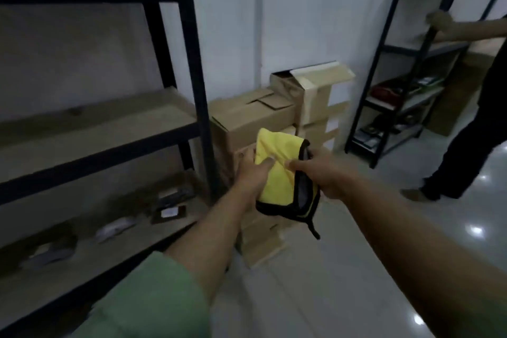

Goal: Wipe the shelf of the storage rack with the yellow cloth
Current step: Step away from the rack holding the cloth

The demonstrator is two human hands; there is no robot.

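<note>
A yellow cloth [277,164] with a black hem hangs folded in front of me, held by both hands. My left hand [251,170] grips its left side with the thumb on top. My right hand [323,173] pinches its right edge. The storage rack [192,68], black-framed with brown board shelves, stands to my left. Its middle shelf [90,134] is bare, and both hands are to the right of it, apart from it.
The lower shelf [82,252] carries several small flat items. Stacked cardboard boxes [252,115] stand against the white wall behind the cloth. Another person [480,118] in dark clothes stands at the right, one hand on a second black rack [397,90]. Glossy tiled floor [356,255] lies below.
</note>
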